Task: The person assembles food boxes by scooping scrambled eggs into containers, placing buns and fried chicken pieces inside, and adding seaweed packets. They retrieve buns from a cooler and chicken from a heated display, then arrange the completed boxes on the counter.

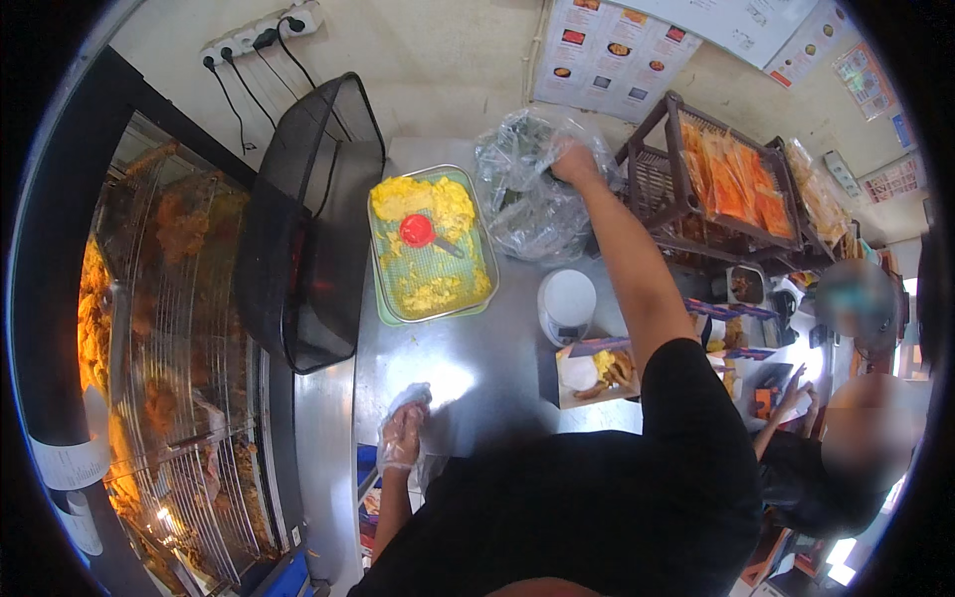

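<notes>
My left hand (pixel 403 435), in a loose clear plastic glove, is held low near the front of the steel counter (pixel 448 363). Its fingers are curled together, and whatever they may hold is lost in the crumpled plastic. At the back, my bare right hand (pixel 574 164) reaches to the mouth of a clear plastic bag (pixel 532 224) with dark green contents. The plastic and the hand's back hide its fingertips. Left of the bag lies a metal-rimmed tray (pixel 487 284) of yellow scrambled egg (pixel 426 199), with a red scoop (pixel 418 231) resting in it.
A white kitchen scale (pixel 567 303) stands right of the tray, behind an open box of food (pixel 597 373). To the left are a black mesh bin (pixel 318 229) and a lit cabinet of fried food (pixel 169 378). Brown crates (pixel 662 164) hold orange packets. Another person (pixel 816 478) works at right.
</notes>
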`<act>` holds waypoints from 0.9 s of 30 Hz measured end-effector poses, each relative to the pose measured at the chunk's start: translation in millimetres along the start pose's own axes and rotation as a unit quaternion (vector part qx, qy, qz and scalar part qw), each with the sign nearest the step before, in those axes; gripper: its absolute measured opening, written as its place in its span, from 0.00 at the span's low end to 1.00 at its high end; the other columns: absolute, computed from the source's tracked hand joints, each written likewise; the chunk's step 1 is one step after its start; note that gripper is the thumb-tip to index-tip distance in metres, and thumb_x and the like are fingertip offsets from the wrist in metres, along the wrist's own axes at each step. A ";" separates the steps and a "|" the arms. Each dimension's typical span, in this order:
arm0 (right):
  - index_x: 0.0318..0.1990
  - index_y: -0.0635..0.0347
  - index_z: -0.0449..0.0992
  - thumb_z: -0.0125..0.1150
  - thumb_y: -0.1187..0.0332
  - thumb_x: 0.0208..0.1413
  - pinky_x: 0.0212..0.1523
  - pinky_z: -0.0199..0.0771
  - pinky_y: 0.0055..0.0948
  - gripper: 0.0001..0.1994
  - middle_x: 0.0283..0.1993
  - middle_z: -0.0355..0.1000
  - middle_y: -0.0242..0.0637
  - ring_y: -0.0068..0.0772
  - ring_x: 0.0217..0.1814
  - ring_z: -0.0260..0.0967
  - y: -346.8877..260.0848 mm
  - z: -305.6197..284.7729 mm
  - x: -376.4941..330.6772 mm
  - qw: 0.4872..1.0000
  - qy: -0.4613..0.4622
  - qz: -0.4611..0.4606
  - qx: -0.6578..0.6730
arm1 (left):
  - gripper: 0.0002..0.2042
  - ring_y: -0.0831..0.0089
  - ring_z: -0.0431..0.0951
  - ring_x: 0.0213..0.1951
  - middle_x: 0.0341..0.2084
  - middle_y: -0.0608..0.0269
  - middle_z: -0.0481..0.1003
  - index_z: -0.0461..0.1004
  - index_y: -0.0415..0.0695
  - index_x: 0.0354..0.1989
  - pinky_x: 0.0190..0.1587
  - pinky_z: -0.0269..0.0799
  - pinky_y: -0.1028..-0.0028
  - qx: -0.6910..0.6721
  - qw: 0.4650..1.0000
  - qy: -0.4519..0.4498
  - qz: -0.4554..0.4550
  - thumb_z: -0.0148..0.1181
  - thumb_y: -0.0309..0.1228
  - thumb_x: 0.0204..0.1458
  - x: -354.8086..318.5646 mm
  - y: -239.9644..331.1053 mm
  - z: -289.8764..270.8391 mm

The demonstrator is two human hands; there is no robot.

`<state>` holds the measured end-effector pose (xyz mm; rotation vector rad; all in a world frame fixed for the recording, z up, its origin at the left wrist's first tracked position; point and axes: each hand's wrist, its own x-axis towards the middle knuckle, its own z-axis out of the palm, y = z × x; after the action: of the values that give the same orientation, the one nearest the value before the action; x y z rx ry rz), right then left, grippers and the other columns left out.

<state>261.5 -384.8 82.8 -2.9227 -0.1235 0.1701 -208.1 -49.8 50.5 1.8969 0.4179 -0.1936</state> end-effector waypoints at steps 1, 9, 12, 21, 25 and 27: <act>0.45 0.58 0.73 0.51 0.70 0.51 0.44 0.72 0.46 0.14 0.46 0.72 0.51 0.51 0.47 0.71 -9.3 -18.1 -8.2 1.000 -0.005 -0.016 -0.016 | 0.18 0.67 0.76 0.37 0.33 0.56 0.77 0.74 0.38 0.42 0.43 0.69 0.70 0.003 1.000 -0.005 0.014 0.46 0.42 0.59 4.7 6.3 -0.7; 0.50 0.57 0.69 0.57 0.75 0.50 0.29 0.69 0.26 0.17 0.35 0.69 0.33 0.26 0.28 0.66 -41.2 -74.7 -165.2 0.762 -0.015 0.154 0.629 | 0.18 0.70 0.76 0.40 0.36 0.55 0.77 0.72 0.36 0.45 0.46 0.69 0.73 -0.118 0.991 -0.013 0.062 0.47 0.40 0.60 21.5 0.7 12.6; 0.49 0.57 0.69 0.55 0.77 0.52 0.27 0.67 0.21 0.15 0.34 0.68 0.32 0.21 0.28 0.65 -59.4 -80.3 -255.4 0.794 0.034 0.055 0.604 | 0.18 0.70 0.77 0.39 0.35 0.55 0.78 0.73 0.36 0.44 0.45 0.70 0.73 -0.094 0.993 -0.028 0.061 0.48 0.41 0.60 17.9 23.3 21.6; 0.56 0.56 0.62 0.60 0.73 0.47 0.50 0.66 0.40 0.26 0.51 0.60 0.48 0.53 0.53 0.60 -134.7 53.2 -398.1 0.984 0.039 -0.020 0.171 | 0.22 0.67 0.75 0.38 0.36 0.54 0.75 0.68 0.35 0.50 0.43 0.70 0.72 -0.117 0.991 -0.045 -0.040 0.57 0.39 0.53 30.7 13.1 69.7; 0.59 0.59 0.58 0.57 0.76 0.48 0.48 0.67 0.42 0.28 0.51 0.61 0.49 0.54 0.52 0.61 -118.5 63.7 -413.7 0.966 0.149 -0.054 0.204 | 0.25 0.63 0.75 0.37 0.35 0.53 0.75 0.68 0.39 0.52 0.42 0.70 0.68 0.023 0.999 -0.001 0.036 0.63 0.36 0.46 46.3 -15.1 78.9; 0.59 0.60 0.58 0.55 0.77 0.49 0.47 0.68 0.45 0.28 0.49 0.64 0.51 0.55 0.50 0.65 -101.3 53.4 -426.5 0.945 0.172 0.000 0.279 | 0.24 0.63 0.75 0.37 0.35 0.53 0.75 0.70 0.43 0.51 0.41 0.70 0.68 0.091 0.996 -0.005 0.014 0.65 0.36 0.44 38.0 25.1 77.8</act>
<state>-174.4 -315.8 97.7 -2.3398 -0.0147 -0.2656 -158.3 -122.7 31.9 2.0782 0.3762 -0.2286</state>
